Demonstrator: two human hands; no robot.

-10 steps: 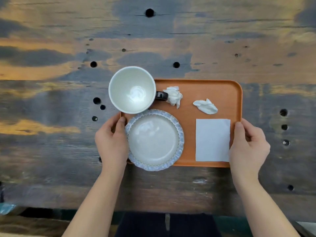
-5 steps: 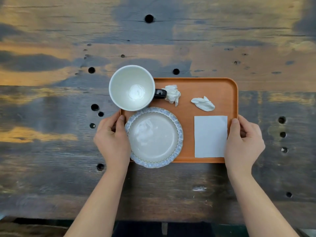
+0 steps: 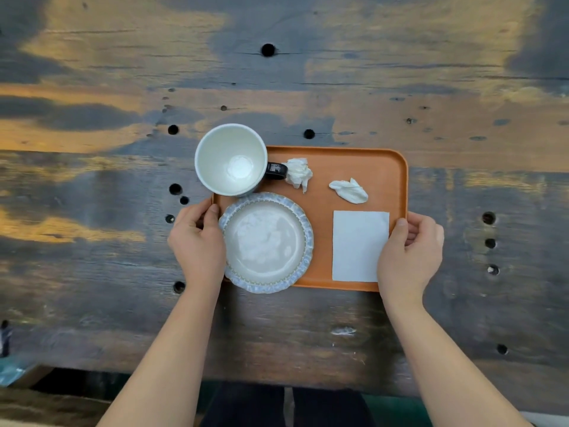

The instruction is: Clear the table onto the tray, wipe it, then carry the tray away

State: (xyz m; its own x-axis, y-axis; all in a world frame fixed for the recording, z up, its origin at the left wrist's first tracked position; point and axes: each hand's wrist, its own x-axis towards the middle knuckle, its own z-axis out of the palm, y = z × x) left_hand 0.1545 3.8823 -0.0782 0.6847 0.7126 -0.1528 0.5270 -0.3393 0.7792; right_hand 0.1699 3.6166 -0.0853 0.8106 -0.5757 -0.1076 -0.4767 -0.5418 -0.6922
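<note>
An orange tray (image 3: pixel 363 158) is held above the dark wooden table (image 3: pixel 92 272). My left hand (image 3: pixel 197 245) grips its left edge, thumb on the rim beside the plate. My right hand (image 3: pixel 411 254) grips the right edge, thumb on top and fingers curled under. On the tray stand a white mug (image 3: pixel 231 160) with a dark handle at the far left and a blue-rimmed plate (image 3: pixel 266 241) at the near left. Two crumpled tissues (image 3: pixel 297 172) (image 3: pixel 349 191) lie at the back, and a flat white napkin (image 3: pixel 358 245) lies at the near right.
The worn table top has several round holes (image 3: pixel 268 50) scattered over it. Its near edge runs across the bottom of the view, with dark trousers (image 3: pixel 277 405) below it. A small white smear (image 3: pixel 343 331) marks the wood near the front.
The tray with both hands on it has shifted slightly left and away from the near table edge in view; its load has kept its arrangement.
</note>
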